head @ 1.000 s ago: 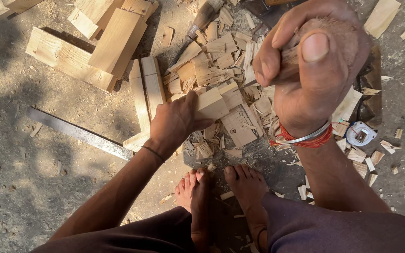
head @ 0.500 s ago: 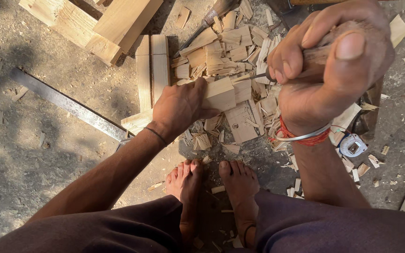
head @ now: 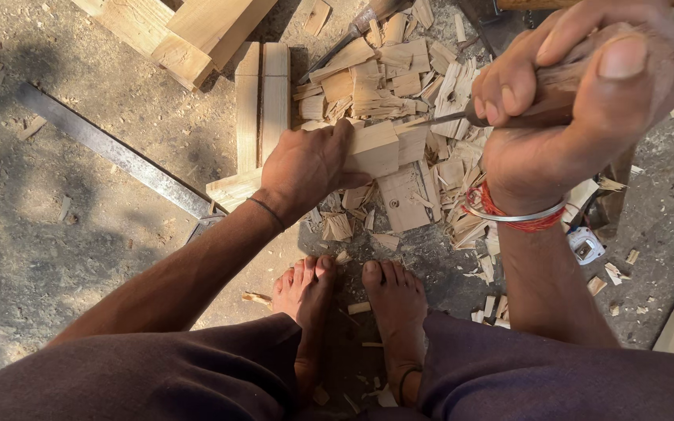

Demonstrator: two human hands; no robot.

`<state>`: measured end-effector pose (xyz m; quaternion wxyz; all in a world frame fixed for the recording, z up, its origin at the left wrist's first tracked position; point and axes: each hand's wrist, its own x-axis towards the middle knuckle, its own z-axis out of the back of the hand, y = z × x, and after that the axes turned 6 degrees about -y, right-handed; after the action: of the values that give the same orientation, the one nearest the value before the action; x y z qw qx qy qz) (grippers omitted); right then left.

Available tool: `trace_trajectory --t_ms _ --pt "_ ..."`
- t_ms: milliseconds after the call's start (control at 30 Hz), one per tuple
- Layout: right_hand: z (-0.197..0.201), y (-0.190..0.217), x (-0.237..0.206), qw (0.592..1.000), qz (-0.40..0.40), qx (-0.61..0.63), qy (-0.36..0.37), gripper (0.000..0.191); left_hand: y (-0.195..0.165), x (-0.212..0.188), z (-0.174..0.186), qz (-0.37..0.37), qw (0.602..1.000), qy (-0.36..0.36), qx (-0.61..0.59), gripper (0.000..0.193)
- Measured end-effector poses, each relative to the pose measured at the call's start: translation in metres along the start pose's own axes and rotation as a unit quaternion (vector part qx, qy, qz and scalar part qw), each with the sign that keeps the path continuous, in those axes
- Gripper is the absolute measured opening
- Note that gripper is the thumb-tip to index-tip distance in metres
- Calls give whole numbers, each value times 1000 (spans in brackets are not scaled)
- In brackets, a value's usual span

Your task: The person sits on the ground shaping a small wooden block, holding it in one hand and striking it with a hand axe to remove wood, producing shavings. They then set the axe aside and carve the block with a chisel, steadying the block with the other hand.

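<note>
Pinning a pale squared wooden block (head: 374, 148) at twelve o'clock from the bare feet (head: 352, 312), the left hand (head: 306, 168) clamped it; the right hand (head: 579, 101) gripped a brown wooden-handled chisel (head: 544, 97). A slipping blade could cut the steadying fingers.

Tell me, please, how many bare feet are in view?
2: the left foot and the right foot stand side by side on the ground among wood chips, just below the left hand.

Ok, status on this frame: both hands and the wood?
Left hand pressing down the wood block. Right hand fisted on a wooden tool handle, raised. Wood chips all around the block.
</note>
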<state>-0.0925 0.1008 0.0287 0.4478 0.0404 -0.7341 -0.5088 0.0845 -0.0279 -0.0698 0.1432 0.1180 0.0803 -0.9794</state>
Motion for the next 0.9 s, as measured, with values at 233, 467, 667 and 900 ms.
trace_trajectory --t_ms 233,467,667,900 --pt "12 -13 -6 1000 14 -23 -2 45 -4 -2 -9 -17 998 -17 53 85" --pt "11 1 -5 998 -46 39 2 50 -2 -2 -10 -5 998 -68 -9 83" --pt "7 6 -3 999 -37 20 -23 49 0 -1 -7 5 999 -46 -20 78" --pt "0 3 2 999 7 -36 -15 46 -1 -2 -9 19 998 -38 -50 81"
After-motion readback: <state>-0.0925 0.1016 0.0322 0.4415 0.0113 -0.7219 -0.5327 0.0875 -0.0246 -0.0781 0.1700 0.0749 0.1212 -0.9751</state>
